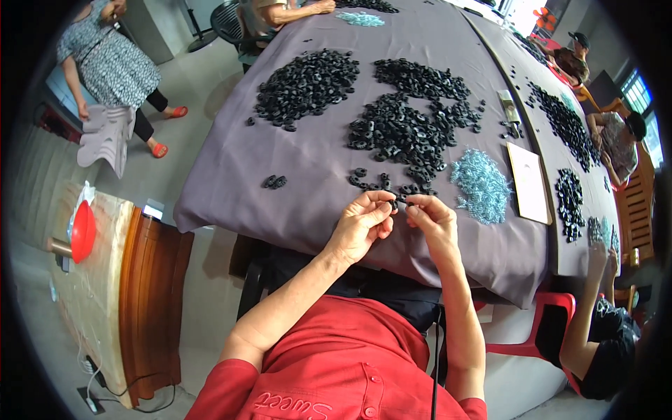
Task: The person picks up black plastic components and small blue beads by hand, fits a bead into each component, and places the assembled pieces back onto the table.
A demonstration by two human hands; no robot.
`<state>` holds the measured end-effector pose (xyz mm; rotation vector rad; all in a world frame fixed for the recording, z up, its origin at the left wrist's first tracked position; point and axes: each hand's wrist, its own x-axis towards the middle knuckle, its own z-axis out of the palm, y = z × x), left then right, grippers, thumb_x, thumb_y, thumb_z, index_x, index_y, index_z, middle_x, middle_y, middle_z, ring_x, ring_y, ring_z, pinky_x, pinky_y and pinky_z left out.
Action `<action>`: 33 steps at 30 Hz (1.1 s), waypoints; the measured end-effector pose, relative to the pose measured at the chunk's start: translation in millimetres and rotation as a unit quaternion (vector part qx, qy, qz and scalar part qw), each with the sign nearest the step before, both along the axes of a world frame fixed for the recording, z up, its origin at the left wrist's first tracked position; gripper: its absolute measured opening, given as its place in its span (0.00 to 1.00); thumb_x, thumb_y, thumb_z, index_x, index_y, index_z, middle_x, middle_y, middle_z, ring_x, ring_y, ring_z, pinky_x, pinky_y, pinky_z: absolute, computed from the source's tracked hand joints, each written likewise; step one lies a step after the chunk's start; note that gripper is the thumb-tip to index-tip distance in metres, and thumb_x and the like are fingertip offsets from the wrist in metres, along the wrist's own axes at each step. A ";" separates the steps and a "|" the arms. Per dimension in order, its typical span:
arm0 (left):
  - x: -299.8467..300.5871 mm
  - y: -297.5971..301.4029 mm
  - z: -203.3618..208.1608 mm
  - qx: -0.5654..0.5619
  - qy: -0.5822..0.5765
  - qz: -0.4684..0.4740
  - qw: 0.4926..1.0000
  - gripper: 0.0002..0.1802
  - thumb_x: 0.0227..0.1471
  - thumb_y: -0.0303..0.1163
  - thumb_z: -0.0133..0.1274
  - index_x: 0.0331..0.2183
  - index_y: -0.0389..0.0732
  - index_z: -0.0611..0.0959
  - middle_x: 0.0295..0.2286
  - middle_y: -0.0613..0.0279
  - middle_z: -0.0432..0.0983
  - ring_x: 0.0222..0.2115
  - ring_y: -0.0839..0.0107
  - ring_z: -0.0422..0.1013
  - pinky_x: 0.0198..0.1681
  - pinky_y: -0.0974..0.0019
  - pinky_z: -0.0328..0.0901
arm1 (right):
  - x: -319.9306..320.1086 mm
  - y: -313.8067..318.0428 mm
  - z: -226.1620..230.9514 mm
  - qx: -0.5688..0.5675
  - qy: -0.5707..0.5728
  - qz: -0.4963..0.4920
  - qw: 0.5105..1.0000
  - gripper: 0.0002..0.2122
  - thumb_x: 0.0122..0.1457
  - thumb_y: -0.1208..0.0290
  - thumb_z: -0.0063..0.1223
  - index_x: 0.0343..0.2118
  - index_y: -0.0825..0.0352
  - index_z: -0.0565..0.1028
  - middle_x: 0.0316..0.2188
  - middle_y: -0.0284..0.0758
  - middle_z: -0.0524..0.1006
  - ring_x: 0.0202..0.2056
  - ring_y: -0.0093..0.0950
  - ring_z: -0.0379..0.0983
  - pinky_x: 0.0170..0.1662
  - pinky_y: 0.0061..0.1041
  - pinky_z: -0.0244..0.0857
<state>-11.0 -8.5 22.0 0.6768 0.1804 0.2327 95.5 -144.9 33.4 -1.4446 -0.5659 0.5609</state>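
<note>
Fingers (383, 208) of the left hand (360, 227) and those of the right hand (434, 220) meet tip to tip, pinched together on a small black ring part (400, 204) held just above the near edge of the worktop (308, 203). The part is dark and tiny, mostly hidden between the fingertips; its shape, long axis and facing cannot be told. A grey-purple cloth covers the worktop, strewn with heaps of black rings (406, 129) and a pile of pale blue-silver pieces (481, 185) to the right of the hands. Other people sit around the far and right sides, and the room has a pale floor.
</note>
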 end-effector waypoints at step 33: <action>13.1 -24.8 -13.6 0.089 0.029 0.067 0.993 0.10 0.54 0.26 0.49 0.40 0.37 0.76 0.21 0.65 0.72 0.19 0.79 0.68 0.21 0.78 0.64 | -23.3 -7.6 -9.5 0.053 0.010 -0.031 0.998 0.02 0.55 0.79 0.52 0.30 0.70 0.71 0.24 0.29 0.74 0.27 0.15 0.70 0.30 0.15 0.66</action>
